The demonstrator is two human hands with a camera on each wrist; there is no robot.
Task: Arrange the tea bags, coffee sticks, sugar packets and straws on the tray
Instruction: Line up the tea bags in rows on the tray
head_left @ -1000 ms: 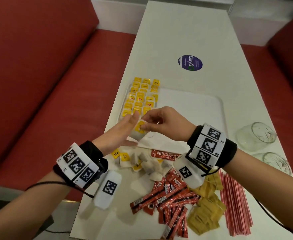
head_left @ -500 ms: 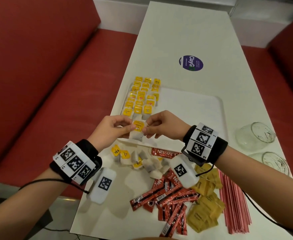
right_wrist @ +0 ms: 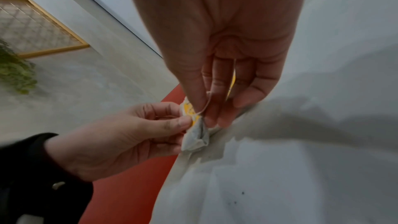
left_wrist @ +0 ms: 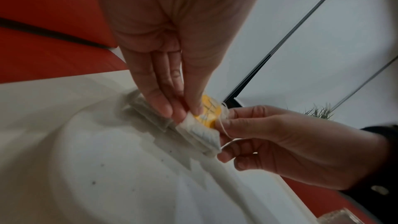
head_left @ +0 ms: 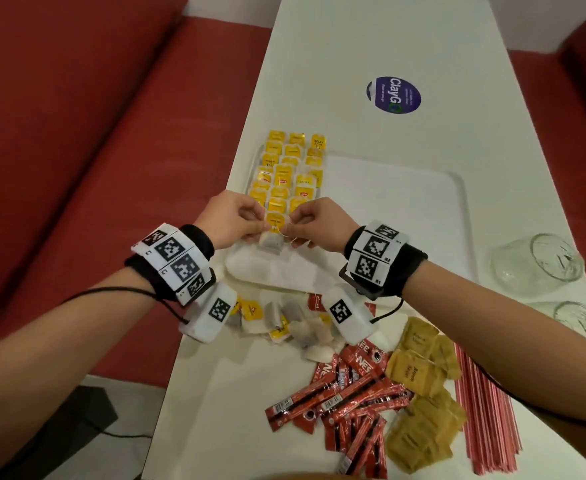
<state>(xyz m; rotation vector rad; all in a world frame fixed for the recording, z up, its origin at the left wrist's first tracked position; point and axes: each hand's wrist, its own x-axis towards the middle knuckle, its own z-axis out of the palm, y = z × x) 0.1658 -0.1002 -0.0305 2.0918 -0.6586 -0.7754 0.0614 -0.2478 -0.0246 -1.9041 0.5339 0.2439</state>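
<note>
A white tray (head_left: pixel 423 188) lies on the table, with several yellow-tagged tea bags (head_left: pixel 284 168) in rows along its left side. Both hands hold one tea bag (head_left: pixel 273 233) (left_wrist: pixel 200 130) (right_wrist: pixel 194 135) over the tray's near left corner. My left hand (head_left: pixel 250 220) (left_wrist: pixel 183 110) pinches the bag and its yellow tag. My right hand (head_left: pixel 300 221) (right_wrist: pixel 207 117) pinches the bag's string beside the tag. Loose tea bags (head_left: pixel 295 327), red coffee sticks (head_left: pixel 350 403), brown sugar packets (head_left: pixel 419 403) and red-striped straws (head_left: pixel 485 410) lie on the table near me.
Two clear glasses (head_left: pixel 537 265) (head_left: pixel 582 323) lie at the table's right edge. A round blue sticker (head_left: pixel 393 95) sits farther up the white table (head_left: pixel 371 36). Red bench seats (head_left: pixel 76 150) flank the table on both sides.
Both hands with the tea bag between them have moved slightly forward, to the near end of the tea bag rows. The right hand now has the string.
</note>
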